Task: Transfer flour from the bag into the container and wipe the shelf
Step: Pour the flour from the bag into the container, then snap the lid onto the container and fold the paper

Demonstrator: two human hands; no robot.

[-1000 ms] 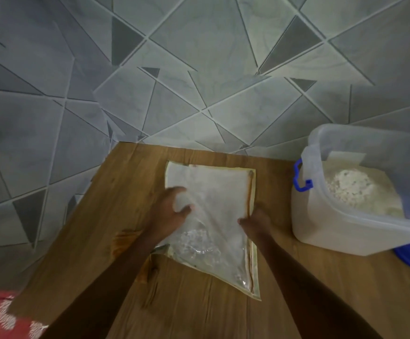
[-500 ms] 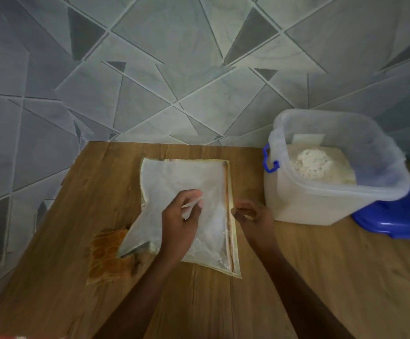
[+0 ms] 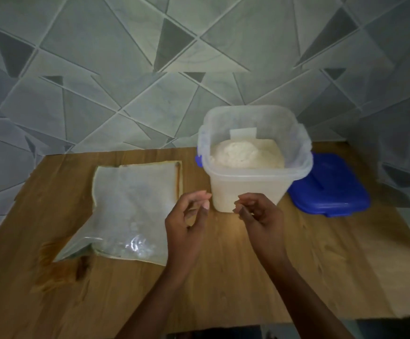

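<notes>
Flour (image 3: 246, 155) sits heaped in the container (image 3: 255, 189), the bag (image 3: 135, 206) flat and slack to its left; left hand (image 3: 186, 226) and right hand (image 3: 262, 218) hover loosely curled, empty. Pouring looks done, I judge; next calls for clearing the bag and wiping the tabletop (image 3: 223, 277)

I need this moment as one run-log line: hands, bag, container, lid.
left hand: empty, loosely curled | right hand: empty, loosely curled | bag: flat on shelf | container: open, flour inside | blue lid: beside container

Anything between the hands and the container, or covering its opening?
Nothing visible. Left hand and right hand hover empty before the container; its top is open, lid off to the right, bag flat to the left.
</notes>
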